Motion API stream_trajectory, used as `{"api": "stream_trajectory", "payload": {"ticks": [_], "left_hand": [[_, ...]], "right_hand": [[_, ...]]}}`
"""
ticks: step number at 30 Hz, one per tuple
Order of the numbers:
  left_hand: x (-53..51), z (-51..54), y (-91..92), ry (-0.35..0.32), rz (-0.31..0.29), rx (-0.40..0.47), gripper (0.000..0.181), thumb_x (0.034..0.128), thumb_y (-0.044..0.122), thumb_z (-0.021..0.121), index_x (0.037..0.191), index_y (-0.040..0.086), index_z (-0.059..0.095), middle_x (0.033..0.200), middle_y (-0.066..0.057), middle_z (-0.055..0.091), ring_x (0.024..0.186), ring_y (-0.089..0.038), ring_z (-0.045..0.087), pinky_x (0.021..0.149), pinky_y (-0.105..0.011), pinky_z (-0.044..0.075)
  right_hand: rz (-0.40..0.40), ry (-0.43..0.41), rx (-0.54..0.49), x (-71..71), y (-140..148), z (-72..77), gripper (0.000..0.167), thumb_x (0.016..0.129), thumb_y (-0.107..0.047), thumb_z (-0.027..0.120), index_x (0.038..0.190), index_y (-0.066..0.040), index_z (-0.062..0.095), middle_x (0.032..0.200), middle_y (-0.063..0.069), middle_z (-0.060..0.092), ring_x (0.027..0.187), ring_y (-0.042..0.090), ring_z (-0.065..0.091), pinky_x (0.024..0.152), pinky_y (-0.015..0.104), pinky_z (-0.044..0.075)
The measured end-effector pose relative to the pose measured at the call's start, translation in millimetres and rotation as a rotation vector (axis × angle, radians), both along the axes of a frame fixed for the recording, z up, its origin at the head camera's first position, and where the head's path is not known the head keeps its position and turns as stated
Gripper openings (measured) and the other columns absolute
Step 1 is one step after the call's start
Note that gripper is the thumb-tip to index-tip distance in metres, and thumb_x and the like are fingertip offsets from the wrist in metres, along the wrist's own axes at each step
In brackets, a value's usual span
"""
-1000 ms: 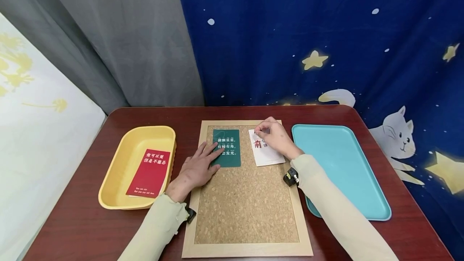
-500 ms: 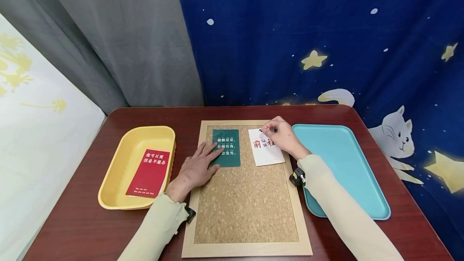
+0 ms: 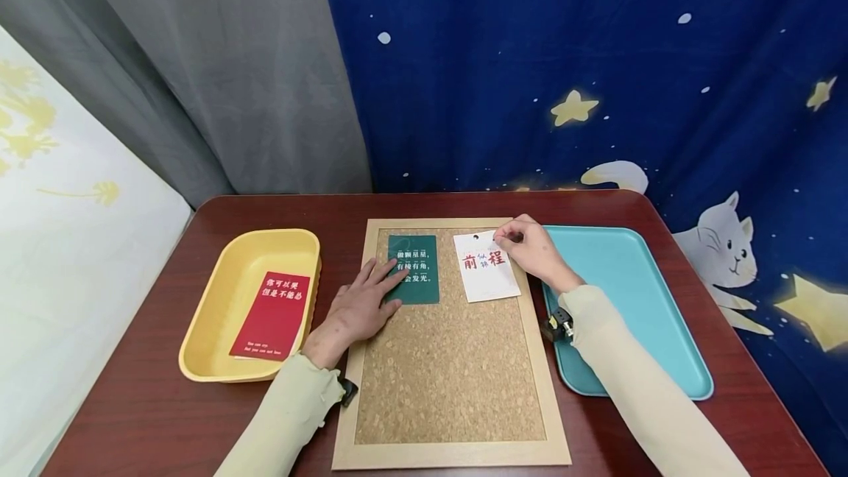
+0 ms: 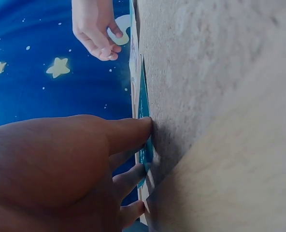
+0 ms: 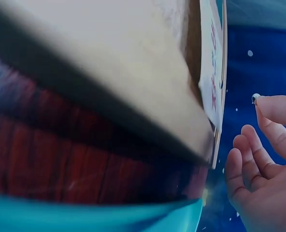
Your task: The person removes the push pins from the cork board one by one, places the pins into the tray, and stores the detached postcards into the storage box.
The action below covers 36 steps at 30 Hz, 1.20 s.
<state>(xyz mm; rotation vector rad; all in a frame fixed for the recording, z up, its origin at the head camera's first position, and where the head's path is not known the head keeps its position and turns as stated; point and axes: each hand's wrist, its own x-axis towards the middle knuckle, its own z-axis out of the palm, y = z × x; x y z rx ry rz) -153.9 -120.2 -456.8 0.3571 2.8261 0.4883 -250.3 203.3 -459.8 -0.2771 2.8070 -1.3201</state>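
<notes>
My left hand lies with straight, spread fingers over the lower left of a green card with white writing, on a wood-framed corkboard. To its right on the board is a white card with red and blue writing. My right hand is over that card's top right corner. In the right wrist view, its thumb and index finger pinch a small pale thumbtack, raised off the card; the other fingers are loosely bent. A dark dot shows near the white card's top edge.
At the left stands a yellow tray with a red card in it. A light-blue tray lies at the right, partly under my right sleeve. Behind the dark red table hang grey and blue star-patterned curtains.
My right hand has moved to the right along the white card's top edge, uncovering the writing and the dark dot. The left hand stays where it was.
</notes>
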Motion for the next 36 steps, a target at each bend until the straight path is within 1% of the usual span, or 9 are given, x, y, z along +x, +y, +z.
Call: {"api": "stream_trajectory", "payload": {"ticks": [5,12,20,25,28,33,36], "left_hand": [[-0.9,1.0,1.1,0.002,0.001,0.003,0.058,0.1066,0.031,0.058,0.161,0.024,0.041,0.175,-0.005,0.023,0.164,-0.037,0.010,0.117,-0.073,0.032],[-0.2,-0.7,1.9,0.010,-0.001,0.007,0.058,0.1063,0.030,0.059,0.161,0.023,0.042,0.175,-0.006,0.024,0.164,-0.038,0.012,0.117,-0.073,0.033],[4.4,-3.4,2.6,0.005,0.001,0.011,0.057,0.1059,0.029,0.059,0.160,0.022,0.042,0.174,-0.006,0.025,0.163,-0.039,0.014,0.116,-0.074,0.033],[3.1,-1.7,2.8,0.002,0.000,0.010,0.058,0.1063,0.030,0.059,0.161,0.023,0.042,0.175,-0.006,0.025,0.163,-0.038,0.013,0.117,-0.074,0.032],[1.7,-0.2,2.3,0.000,-0.003,0.004,0.058,0.1066,0.030,0.058,0.161,0.023,0.041,0.175,-0.006,0.024,0.164,-0.038,0.012,0.116,-0.072,0.034],[0.8,1.2,1.7,0.007,-0.008,0.011,0.057,0.1066,0.029,0.058,0.161,0.022,0.042,0.175,-0.006,0.024,0.163,-0.039,0.013,0.116,-0.073,0.033],[0.9,1.4,1.5,0.008,-0.005,0.014,0.057,0.1066,0.029,0.058,0.161,0.022,0.042,0.175,-0.007,0.025,0.163,-0.039,0.013,0.116,-0.074,0.032]], "right_hand": [[-0.011,-0.018,0.010,1.9,10.3,-2.5,0.016,0.104,-0.018,0.063,0.108,-0.008,0.075,0.115,0.009,0.061,0.095,0.025,0.054,0.081,0.036,0.044],[-0.030,-0.072,0.025,7.3,21.7,-5.9,0.018,0.105,-0.020,0.061,0.113,-0.009,0.074,0.120,0.009,0.059,0.100,0.027,0.054,0.084,0.038,0.044],[-0.048,-0.048,0.063,12.8,30.3,-12.5,0.015,0.104,-0.019,0.064,0.108,-0.008,0.074,0.118,0.012,0.060,0.099,0.027,0.055,0.083,0.036,0.043],[-0.064,-0.028,0.078,12.9,36.9,-13.8,0.014,0.104,-0.018,0.064,0.107,-0.008,0.074,0.116,0.013,0.061,0.098,0.028,0.055,0.082,0.037,0.042],[-0.079,-0.037,0.089,13.2,40.9,-13.8,0.016,0.104,-0.018,0.063,0.107,-0.007,0.074,0.119,0.014,0.060,0.099,0.028,0.054,0.084,0.038,0.043],[-0.097,-0.059,0.089,14.1,46.5,-14.4,0.018,0.105,-0.018,0.061,0.109,-0.005,0.073,0.126,0.017,0.059,0.100,0.030,0.054,0.086,0.039,0.044],[-0.101,-0.051,0.091,14.7,49.5,-15.6,0.018,0.104,-0.017,0.062,0.109,-0.004,0.073,0.124,0.019,0.059,0.097,0.029,0.054,0.083,0.038,0.044]]}}
